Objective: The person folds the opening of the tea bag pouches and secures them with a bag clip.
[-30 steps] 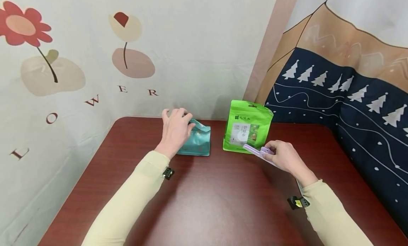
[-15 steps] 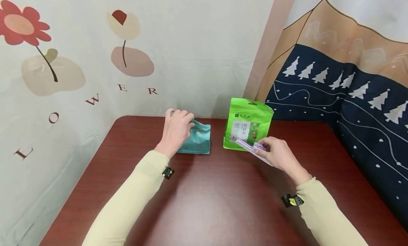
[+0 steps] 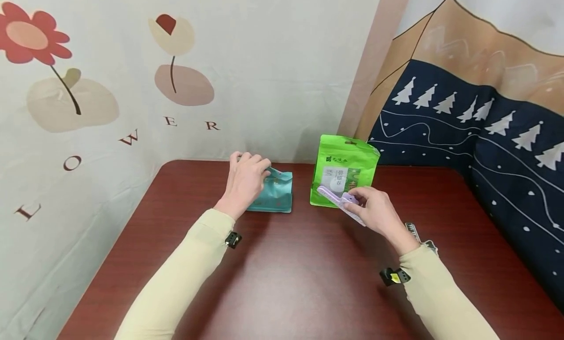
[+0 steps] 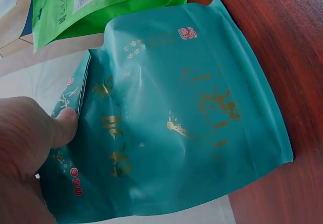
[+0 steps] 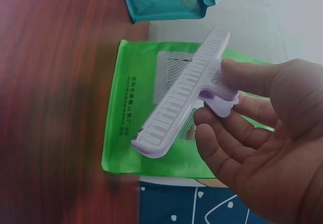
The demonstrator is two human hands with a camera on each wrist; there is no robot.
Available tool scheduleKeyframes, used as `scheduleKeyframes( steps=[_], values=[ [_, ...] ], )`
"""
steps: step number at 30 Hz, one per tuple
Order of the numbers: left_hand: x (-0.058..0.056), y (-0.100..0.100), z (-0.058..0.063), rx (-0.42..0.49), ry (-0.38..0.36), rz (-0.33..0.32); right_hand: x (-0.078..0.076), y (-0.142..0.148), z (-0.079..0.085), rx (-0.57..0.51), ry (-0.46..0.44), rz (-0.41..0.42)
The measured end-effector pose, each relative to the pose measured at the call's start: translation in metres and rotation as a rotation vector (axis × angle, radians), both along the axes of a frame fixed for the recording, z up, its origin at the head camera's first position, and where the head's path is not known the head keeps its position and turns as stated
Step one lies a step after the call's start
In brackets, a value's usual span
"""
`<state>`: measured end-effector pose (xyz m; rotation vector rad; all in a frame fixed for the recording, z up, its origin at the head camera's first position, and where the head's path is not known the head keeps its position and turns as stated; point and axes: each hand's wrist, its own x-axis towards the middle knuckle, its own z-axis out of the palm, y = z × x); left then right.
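My left hand grips the folded-down top of a teal foil pouch, which stands at the back of the table. In the left wrist view the thumb presses on the fold of this pouch, whose front carries gold and red print. My right hand pinches a lilac bag clip by its handles between thumb and fingers. The clip has a long bar with a piano-key pattern, and it overlaps the bright green pouch in the head and right wrist views.
The green pouch stands upright right of the teal one, before a backdrop cloth. Behind my right wrist lies a small pale, ridged object, partly hidden. A dark blue tree-print cloth borders the brown table at right.
My right hand has moved left with the lilac clip, across the front of the green pouch and closer to the teal one. The left hand keeps nearly the same hold.
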<state>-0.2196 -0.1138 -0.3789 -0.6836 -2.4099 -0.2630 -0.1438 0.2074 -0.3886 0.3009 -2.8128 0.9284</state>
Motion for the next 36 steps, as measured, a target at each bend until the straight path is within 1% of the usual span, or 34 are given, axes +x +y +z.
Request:
scheduleKeyframes(
  steps=[6, 11, 15, 22, 29, 32, 36],
  values=[
    [0.001, -0.003, 0.0, 0.0, -0.014, 0.0, -0.004, -0.009, 0.004, -0.022, -0.006, 0.018],
    [-0.002, -0.004, -0.001, 0.007, -0.012, -0.007, -0.008, -0.015, 0.008, -0.019, -0.018, 0.016],
    [-0.001, -0.003, -0.001, 0.013, -0.019, -0.017, -0.011, -0.018, 0.008, -0.024, -0.016, 0.017],
    [-0.003, -0.003, -0.001, 0.029, -0.013, -0.042, -0.018, -0.025, 0.007, -0.035, 0.02, 0.009],
    [-0.003, -0.004, 0.002, 0.029, -0.038, -0.045, -0.025, -0.036, 0.008, -0.031, 0.069, 0.024],
    [-0.002, -0.005, 0.003, 0.038, -0.046, -0.056, -0.028, -0.04, 0.008, -0.031, 0.073, 0.025],
    [-0.001, -0.006, 0.005, 0.043, -0.059, -0.07, -0.03, -0.047, 0.008, -0.066, 0.066, 0.024]
  ],
)
